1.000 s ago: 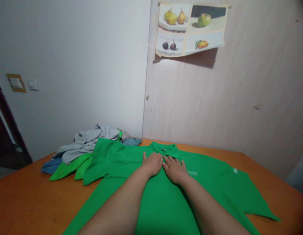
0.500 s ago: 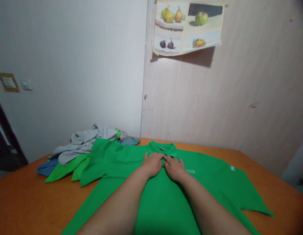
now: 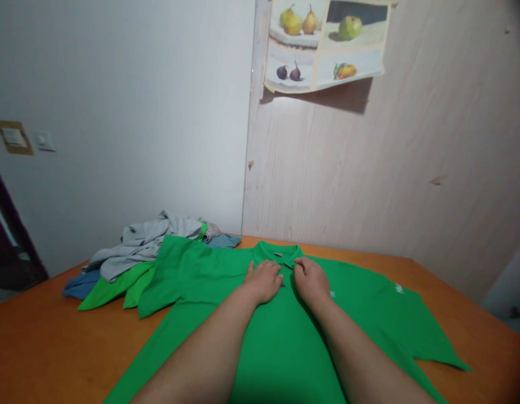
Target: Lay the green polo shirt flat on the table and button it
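A green polo shirt (image 3: 280, 342) lies spread front side up, its collar at the far end and both sleeves out to the sides. My left hand (image 3: 263, 281) rests flat on the chest beside the button placket, fingers stretched and slightly apart. Just right of the placket, my right hand (image 3: 312, 280) has its thumb and forefinger pinched together at the right collar point. The fabric in that pinch is mostly hidden by the fingers. White print on the chest is partly covered by my right hand, and a white mark shows on the right sleeve.
An orange table (image 3: 45, 336) carries the shirt. At its back left, a heap of grey, bright green and blue clothes (image 3: 142, 247) touches the shirt's left sleeve. Behind stands a wall with a fruit picture sheet (image 3: 327, 47) and a switch (image 3: 44, 141).
My right hand has moved up and right from the placket to the collar point, and its fingers have closed from flat into a pinch. My left hand has stayed about where it was.
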### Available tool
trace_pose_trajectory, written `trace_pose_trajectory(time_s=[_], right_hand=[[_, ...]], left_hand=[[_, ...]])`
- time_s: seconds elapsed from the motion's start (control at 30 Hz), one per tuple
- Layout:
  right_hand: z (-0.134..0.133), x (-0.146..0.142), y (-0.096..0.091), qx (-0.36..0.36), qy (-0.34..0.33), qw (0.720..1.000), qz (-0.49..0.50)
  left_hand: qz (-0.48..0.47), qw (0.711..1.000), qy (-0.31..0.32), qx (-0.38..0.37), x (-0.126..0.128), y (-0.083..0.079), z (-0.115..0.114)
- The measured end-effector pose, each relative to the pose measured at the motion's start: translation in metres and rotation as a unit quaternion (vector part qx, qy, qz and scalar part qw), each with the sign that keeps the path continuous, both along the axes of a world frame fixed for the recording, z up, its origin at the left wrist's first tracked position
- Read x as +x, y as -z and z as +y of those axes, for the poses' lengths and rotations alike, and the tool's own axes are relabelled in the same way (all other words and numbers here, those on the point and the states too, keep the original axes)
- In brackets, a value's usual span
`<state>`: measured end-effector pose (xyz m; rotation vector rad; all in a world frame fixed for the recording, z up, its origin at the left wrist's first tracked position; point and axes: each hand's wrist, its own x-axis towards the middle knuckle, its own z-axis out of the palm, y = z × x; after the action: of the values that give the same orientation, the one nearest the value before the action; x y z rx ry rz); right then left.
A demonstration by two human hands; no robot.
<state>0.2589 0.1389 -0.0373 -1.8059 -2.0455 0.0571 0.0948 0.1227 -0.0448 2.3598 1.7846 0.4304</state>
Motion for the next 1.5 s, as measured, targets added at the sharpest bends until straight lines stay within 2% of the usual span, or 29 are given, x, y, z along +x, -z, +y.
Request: trace_pose_trajectory(time_s=[0.1,0.27,0.53,0.87,1.37,1.5], right_hand=[[-0.002,-0.002,0.002,-0.002,-0.021,1.000,-0.016],[-0.004,-0.008,0.010,-0.044,-0.079,0.995,-0.052],[-0.004,-0.009,0.012,-0.062,-0.090,0.992,-0.059],[-0.001,-0.006,0.010,-0.038,-0.090,0.994,-0.043],[-0.008,-0.011,0.007,-0.144,-0.113,0.979,-0.092],[-0.010,-0.013,0.006,-0.139,-0.117,0.980,-0.076]], left_hand=[[-0.001,1.000,-0.001,0.002,0.000,0.001,0.000],[-0.012,1.000,-0.005,0.018,-0.001,0.001,0.001],[-0.022,0.995,-0.071,0.067,-0.007,-0.001,0.005],[0.000,0.997,-0.046,0.062,-0.006,-0.001,0.005],[0.013,0.997,-0.023,0.077,-0.007,0.004,0.005],[0.024,0.997,-0.017,0.077,-0.008,0.004,0.005]])
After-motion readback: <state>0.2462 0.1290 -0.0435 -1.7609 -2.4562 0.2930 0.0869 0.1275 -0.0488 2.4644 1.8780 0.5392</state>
